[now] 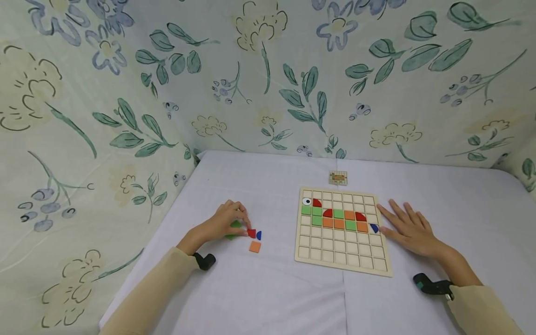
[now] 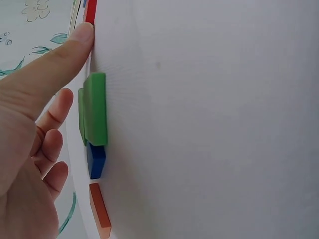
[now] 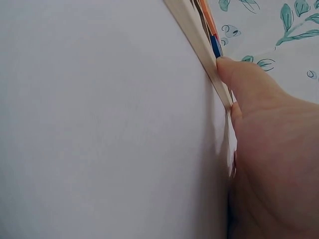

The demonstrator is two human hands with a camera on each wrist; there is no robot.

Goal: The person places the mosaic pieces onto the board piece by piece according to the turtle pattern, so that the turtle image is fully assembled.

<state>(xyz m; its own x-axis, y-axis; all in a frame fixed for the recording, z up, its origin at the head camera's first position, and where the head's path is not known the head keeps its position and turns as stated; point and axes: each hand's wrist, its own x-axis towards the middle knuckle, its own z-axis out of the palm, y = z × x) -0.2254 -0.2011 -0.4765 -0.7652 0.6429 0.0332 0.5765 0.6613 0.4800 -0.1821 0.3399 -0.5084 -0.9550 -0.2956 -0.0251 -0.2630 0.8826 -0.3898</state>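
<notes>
My left hand (image 1: 224,222) pinches a red quarter-circle tile (image 1: 251,233) between thumb and forefinger, low over the table. In the left wrist view the thumb (image 2: 79,40) meets the red tile's (image 2: 90,11) edge. Under and beside this hand lie green tiles (image 1: 236,225), a blue piece (image 1: 258,235) and an orange square (image 1: 255,246). My right hand (image 1: 412,230) lies with spread fingers at the right edge of a wooden grid board (image 1: 326,251), its thumb right by a blue semicircle tile (image 1: 374,228) in the last column.
Green, orange and red tiles form a shape across the board's upper rows, with a white eye tile (image 1: 307,201) at the left. A small pattern card (image 1: 338,177) lies behind the board. White cloth covers the table; a floral curtain (image 1: 268,83) hangs behind.
</notes>
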